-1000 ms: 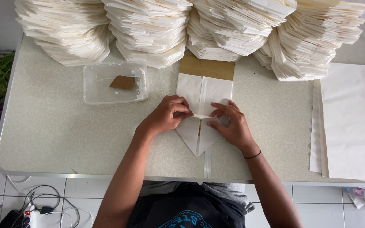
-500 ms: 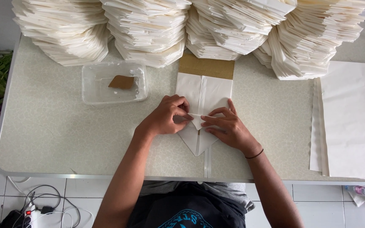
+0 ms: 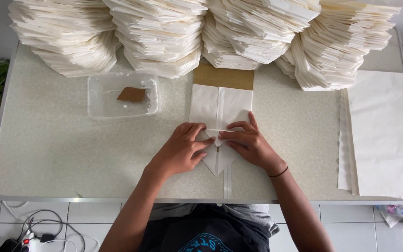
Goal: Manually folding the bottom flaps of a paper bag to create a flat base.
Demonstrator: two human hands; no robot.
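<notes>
Two hands flat on folded white paper piece [image 3: 220,112], at middle of worktop [image 3: 47,154] near front edge. Left hand [image 3: 183,151]: grip pressed down, fingers laid over left folded flap. Right hand [image 3: 248,144]: fingers spread slightly, fingertips holding right flap at centre seam. Brown card strip [image 3: 223,76] shows at paper's far end. Clear plastic tray [image 3: 123,97] with brown scrap [image 3: 131,94] left of paper. Tall stacks of folded paper [image 3: 164,37] along back edge. Flat white sheets [image 3: 383,135] at right edge
</notes>
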